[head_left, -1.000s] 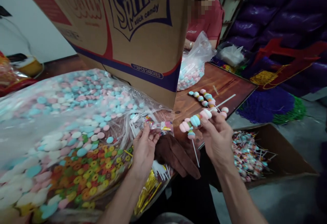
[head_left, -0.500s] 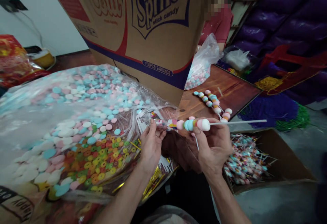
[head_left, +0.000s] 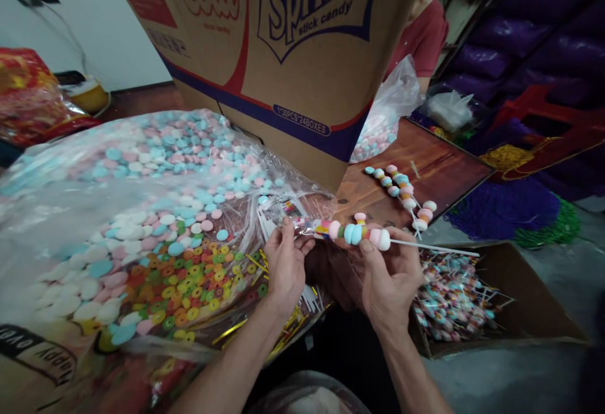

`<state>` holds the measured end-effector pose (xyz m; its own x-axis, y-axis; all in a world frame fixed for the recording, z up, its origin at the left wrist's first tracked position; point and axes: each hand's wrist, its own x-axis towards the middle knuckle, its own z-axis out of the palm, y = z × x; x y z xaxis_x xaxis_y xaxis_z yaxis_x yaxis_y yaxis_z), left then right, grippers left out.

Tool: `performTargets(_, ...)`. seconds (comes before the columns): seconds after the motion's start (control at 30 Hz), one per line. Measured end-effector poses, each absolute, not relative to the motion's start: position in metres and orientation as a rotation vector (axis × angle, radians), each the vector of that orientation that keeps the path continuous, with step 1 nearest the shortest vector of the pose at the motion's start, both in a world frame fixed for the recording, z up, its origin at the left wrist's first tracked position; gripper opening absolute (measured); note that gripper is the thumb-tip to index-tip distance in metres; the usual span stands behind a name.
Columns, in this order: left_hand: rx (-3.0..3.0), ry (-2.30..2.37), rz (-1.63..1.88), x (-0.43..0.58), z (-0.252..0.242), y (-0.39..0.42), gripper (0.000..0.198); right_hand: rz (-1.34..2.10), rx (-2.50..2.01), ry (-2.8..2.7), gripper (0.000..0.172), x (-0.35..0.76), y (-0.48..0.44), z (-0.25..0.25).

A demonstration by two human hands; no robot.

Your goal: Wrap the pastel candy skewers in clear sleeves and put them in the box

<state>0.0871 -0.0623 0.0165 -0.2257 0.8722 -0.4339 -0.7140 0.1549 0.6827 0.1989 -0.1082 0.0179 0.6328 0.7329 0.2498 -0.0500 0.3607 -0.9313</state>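
Between thumb and fingers, my left hand (head_left: 285,266) pinches a clear printed plastic wrapper (head_left: 312,227). My right hand (head_left: 392,275) grips a candy stick (head_left: 362,234) threaded with pink, blue and white marshmallow-like candies and gummy rings. Its left end meets the wrapper's mouth; whether the tip is inside I cannot tell. The bare white stick points right and slightly down. Beyond my right hand, several more candy sticks (head_left: 401,190) lie on the table (head_left: 435,165).
A plastic bag of pastel candies (head_left: 189,149) and gummy rings (head_left: 198,281) spread at left. A tall cardboard box (head_left: 283,86) stands behind. At lower right, an open carton (head_left: 529,300) holds wrapped candy sticks. A person in a red shirt (head_left: 423,33) is at the back.
The candy stick has tilted, its bare end swinging down. The printed wrapper and the candies are now more nearly in line. The view has shifted slightly, and both hands keep their hold.
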Motion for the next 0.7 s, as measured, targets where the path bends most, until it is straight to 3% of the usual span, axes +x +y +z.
performTargets(0.4, 0.304, 1.053, 1.481, 0.083, 0.012, -0.061, 0.047, 0.469, -1.119, -0.971, 0.024, 0.203, -0.114, 0.026)
performTargets(0.7, 0.411, 1.145, 1.493, 0.079, 0.010, -0.061, 0.040, 0.562, -0.993, -1.009, 0.025, 0.214, -0.112, 0.021)
